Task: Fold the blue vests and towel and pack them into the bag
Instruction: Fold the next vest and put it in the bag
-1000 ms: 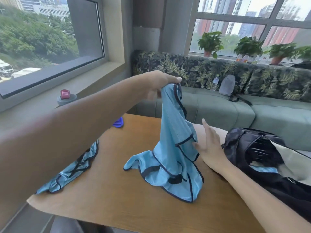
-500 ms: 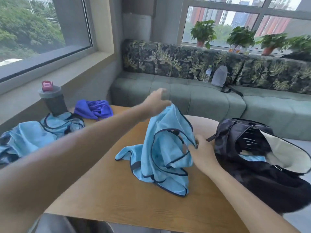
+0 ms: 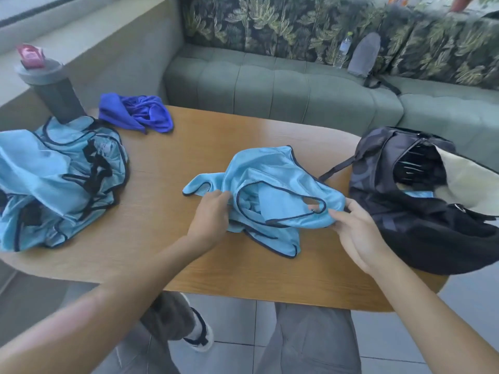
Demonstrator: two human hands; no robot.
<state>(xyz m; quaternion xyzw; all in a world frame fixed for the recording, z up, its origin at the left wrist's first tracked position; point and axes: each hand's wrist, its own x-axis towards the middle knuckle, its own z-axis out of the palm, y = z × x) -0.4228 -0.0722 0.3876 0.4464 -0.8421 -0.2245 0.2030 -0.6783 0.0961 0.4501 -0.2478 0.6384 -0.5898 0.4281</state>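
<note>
Vest (image 3: 270,195) lowered from mid-air onto table (image 3: 189,157) centre; left hand (image 3: 210,214) and right hand (image 3: 348,225) pinch opposite edges, likely spreading it for folding.

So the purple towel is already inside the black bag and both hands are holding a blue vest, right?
Not quite. The head view shows the purple towel lying crumpled on the table, far from the black bag. The rest holds: the left hand and right hand both grip a blue vest.
</note>
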